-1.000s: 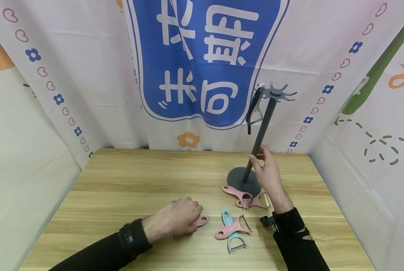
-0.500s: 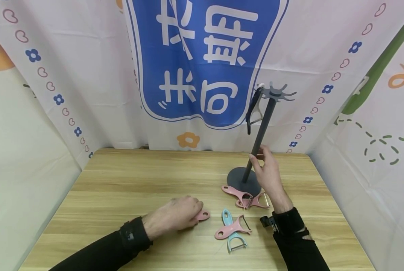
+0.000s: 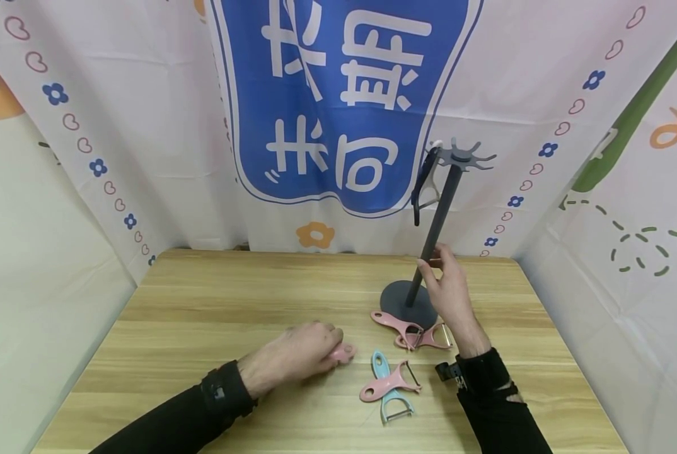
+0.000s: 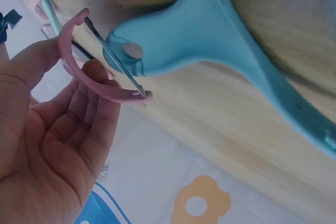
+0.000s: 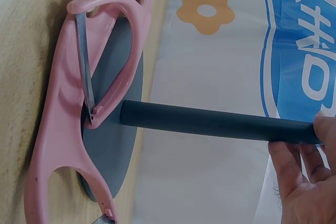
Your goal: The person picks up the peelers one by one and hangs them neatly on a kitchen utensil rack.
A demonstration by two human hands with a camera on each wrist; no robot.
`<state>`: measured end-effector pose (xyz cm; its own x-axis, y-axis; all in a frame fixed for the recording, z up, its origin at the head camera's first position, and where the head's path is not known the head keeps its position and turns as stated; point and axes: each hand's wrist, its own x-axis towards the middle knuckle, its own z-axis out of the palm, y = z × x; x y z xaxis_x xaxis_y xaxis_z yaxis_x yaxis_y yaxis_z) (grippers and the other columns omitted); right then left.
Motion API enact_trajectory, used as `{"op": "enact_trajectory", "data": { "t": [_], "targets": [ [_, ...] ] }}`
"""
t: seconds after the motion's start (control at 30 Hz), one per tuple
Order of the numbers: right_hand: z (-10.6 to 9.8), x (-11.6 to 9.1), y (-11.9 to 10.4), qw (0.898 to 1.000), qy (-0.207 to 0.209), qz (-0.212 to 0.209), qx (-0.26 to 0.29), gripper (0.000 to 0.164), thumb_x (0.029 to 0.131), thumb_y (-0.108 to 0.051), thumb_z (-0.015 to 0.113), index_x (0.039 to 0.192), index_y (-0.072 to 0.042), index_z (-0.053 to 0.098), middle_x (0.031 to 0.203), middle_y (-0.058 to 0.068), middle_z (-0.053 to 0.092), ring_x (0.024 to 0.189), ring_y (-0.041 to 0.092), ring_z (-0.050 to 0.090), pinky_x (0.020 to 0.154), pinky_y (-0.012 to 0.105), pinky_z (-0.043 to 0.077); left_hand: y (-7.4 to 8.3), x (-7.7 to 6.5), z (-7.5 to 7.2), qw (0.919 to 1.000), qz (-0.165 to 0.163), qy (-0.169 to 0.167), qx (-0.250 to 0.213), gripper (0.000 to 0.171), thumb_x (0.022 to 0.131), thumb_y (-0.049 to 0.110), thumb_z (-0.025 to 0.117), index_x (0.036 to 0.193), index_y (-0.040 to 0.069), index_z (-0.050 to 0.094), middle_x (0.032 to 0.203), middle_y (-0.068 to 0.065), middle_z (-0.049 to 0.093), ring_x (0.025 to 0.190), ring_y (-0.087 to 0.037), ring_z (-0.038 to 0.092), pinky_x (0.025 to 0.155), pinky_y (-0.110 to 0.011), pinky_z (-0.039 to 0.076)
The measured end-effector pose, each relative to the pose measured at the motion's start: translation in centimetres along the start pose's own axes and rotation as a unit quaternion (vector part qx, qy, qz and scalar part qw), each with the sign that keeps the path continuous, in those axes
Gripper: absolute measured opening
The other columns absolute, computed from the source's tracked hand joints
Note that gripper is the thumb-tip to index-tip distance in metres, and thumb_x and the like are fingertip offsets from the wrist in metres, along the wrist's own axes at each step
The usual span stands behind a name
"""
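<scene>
My left hand (image 3: 301,353) pinches a pink peeler (image 4: 97,85) between thumb and fingers. In the head view only the end of its handle shows beyond the knuckles. A blue peeler (image 4: 210,35) fills the foreground of the left wrist view, hidden under the arm in the head view. My right hand (image 3: 451,287) grips the pole (image 5: 210,121) of a dark grey stand, thumb on one side and fingers on the other. Two pink peelers, one (image 3: 392,320) overlapping the other (image 3: 429,338), lie against the stand's round base (image 3: 398,296).
Between the hands, a pink peeler (image 3: 384,385) lies crossed over a blue peeler (image 3: 394,408) on the wooden table (image 3: 214,296). A black peeler (image 3: 423,180) and a white one (image 3: 433,189) hang from the stand's hooked top (image 3: 464,156). Printed cloth (image 3: 162,126) encloses the back and sides.
My left hand has shifted slightly right and away from me with the pink peeler, whose handle end moved along with it. The right hand and the stand stay in place.
</scene>
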<state>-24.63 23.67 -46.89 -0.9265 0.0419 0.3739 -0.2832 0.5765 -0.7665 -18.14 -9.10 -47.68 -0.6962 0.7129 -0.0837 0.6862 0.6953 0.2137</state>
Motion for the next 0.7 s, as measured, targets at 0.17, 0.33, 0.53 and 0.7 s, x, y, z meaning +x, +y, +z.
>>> {"op": "enact_trajectory", "data": {
  "t": [0.17, 0.33, 0.53, 0.7],
  "targets": [
    [0.0, 0.0, 0.0, 1.0, 0.002, -0.002, 0.001, 0.04, 0.121, -0.014, 0.067, 0.157, 0.002, 0.056, 0.145, 0.032, 0.068, 0.138, 0.057, 0.073, 0.106, 0.078, 0.069, -0.1, 0.3, -0.3, 0.9994, -0.008, 0.018, -0.03, 0.021, 0.114, 0.029, 0.081, 0.116, 0.009, 0.078, 0.096, 0.001, 0.073, 0.078, -0.006, 0.059, 0.069, -0.022, 0.059],
    [0.1, 0.1, 0.2, 1.0, 0.0, 0.001, 0.001, 0.04, 0.121, -0.014, 0.068, 0.156, 0.001, 0.057, 0.145, 0.031, 0.069, 0.138, 0.055, 0.073, 0.106, 0.077, 0.069, -0.3, 0.7, -0.6, 0.9986, 0.0, 0.04, -0.035, 0.024, 0.119, 0.031, 0.075, 0.119, 0.008, 0.08, 0.097, 0.0, 0.075, 0.08, -0.007, 0.061, 0.072, -0.025, 0.061],
    [0.1, 0.1, 0.2, 1.0, 0.0, 0.001, 0.003, 0.04, 0.121, -0.013, 0.068, 0.157, 0.001, 0.056, 0.145, 0.031, 0.068, 0.138, 0.056, 0.073, 0.106, 0.078, 0.069, -0.4, 1.5, -0.8, 0.9969, -0.014, 0.056, -0.053, 0.032, 0.121, 0.039, 0.069, 0.126, 0.009, 0.079, 0.103, -0.001, 0.078, 0.083, -0.007, 0.063, 0.074, -0.024, 0.059],
    [0.1, 0.1, 0.2, 1.0, 0.0, 0.003, 0.003, 0.041, 0.121, -0.013, 0.068, 0.157, 0.001, 0.056, 0.146, 0.031, 0.068, 0.139, 0.056, 0.072, 0.107, 0.078, 0.069, -0.5, 2.1, -1.1, 0.993, -0.016, 0.086, -0.079, 0.039, 0.123, 0.045, 0.064, 0.129, 0.01, 0.079, 0.103, 0.001, 0.079, 0.082, -0.006, 0.064, 0.075, -0.022, 0.059]
  ]
}}
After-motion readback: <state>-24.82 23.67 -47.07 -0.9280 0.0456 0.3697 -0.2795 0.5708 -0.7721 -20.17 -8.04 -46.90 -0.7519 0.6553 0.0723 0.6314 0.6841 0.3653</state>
